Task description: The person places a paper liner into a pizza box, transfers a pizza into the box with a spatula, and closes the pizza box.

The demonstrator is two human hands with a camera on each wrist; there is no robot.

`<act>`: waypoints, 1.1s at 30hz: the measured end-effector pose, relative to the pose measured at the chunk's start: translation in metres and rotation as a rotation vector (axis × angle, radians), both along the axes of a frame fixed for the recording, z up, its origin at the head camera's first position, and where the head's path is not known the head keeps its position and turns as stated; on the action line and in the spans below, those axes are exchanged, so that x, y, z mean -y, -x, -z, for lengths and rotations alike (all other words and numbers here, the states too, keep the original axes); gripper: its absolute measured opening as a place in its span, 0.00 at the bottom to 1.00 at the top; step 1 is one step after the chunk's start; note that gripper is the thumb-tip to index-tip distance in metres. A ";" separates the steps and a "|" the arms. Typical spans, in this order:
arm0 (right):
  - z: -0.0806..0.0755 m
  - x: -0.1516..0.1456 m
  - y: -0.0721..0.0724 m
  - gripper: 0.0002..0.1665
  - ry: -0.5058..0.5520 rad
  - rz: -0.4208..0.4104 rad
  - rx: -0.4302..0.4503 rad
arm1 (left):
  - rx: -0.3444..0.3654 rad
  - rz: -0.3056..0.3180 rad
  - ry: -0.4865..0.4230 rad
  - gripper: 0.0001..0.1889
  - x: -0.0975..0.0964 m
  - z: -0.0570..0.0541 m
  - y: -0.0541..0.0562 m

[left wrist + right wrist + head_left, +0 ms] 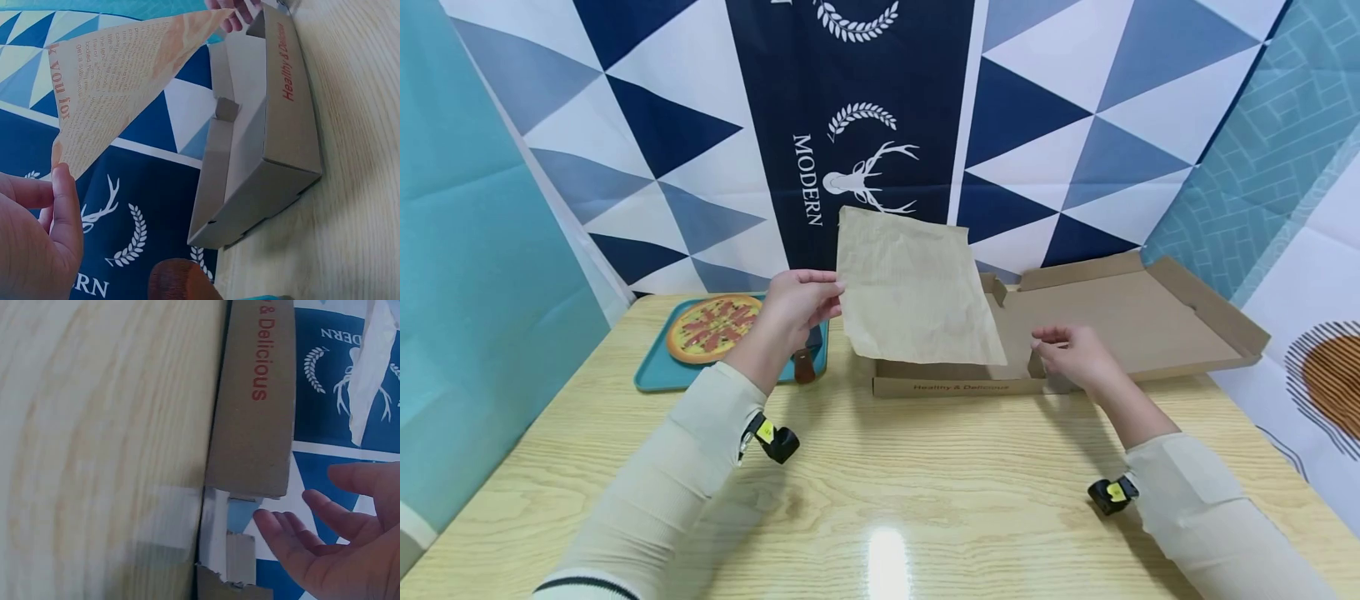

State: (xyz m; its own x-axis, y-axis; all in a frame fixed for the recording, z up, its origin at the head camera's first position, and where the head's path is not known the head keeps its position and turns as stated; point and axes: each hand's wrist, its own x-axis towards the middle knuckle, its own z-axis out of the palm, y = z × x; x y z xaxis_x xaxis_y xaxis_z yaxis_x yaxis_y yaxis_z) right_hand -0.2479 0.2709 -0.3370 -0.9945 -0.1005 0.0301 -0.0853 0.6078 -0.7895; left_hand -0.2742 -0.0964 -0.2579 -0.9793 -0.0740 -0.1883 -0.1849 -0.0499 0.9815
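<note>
My left hand [801, 304] pinches the left edge of a thin brown sheet of food wrapping paper [917, 287] between thumb and fingers. The sheet hangs above an open cardboard pizza box [955, 387] and hides part of its inside; the left wrist view shows printed text on the paper [119, 81]. My right hand [1071, 354] hovers over the box's front right corner, fingers loosely bent and holding nothing. In the right wrist view, that hand [350, 544] is apart from the paper [370, 381], its fingertips close by the end of the box's front wall [253, 425].
On the left a teal tray [651, 377] bears a pizza [711, 329] and a server with a brown wooden handle [803, 367], partly behind my left arm. The box lid [1120, 312] lies folded back to the right. A patterned cloth [857, 83] hangs behind the wooden table [970, 483].
</note>
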 end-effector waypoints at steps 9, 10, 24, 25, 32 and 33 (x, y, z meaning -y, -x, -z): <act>0.007 -0.005 0.003 0.29 0.002 -0.068 0.143 | 0.022 0.013 0.016 0.09 -0.014 -0.010 0.013; 0.008 -0.005 0.003 0.30 0.012 -0.076 0.146 | 0.025 0.013 0.014 0.09 -0.016 -0.010 0.015; 0.010 -0.005 0.001 0.33 0.029 -0.119 0.173 | 0.040 0.001 0.009 0.13 -0.042 -0.012 0.035; 0.010 -0.005 0.001 0.33 0.032 -0.120 0.174 | 0.039 -0.001 0.002 0.13 -0.044 -0.012 0.037; 0.011 -0.006 0.000 0.35 0.041 -0.146 0.187 | 0.043 -0.006 0.004 0.11 -0.053 -0.008 0.051; 0.011 -0.007 0.000 0.35 0.040 -0.150 0.189 | 0.045 -0.002 0.012 0.11 -0.054 -0.007 0.053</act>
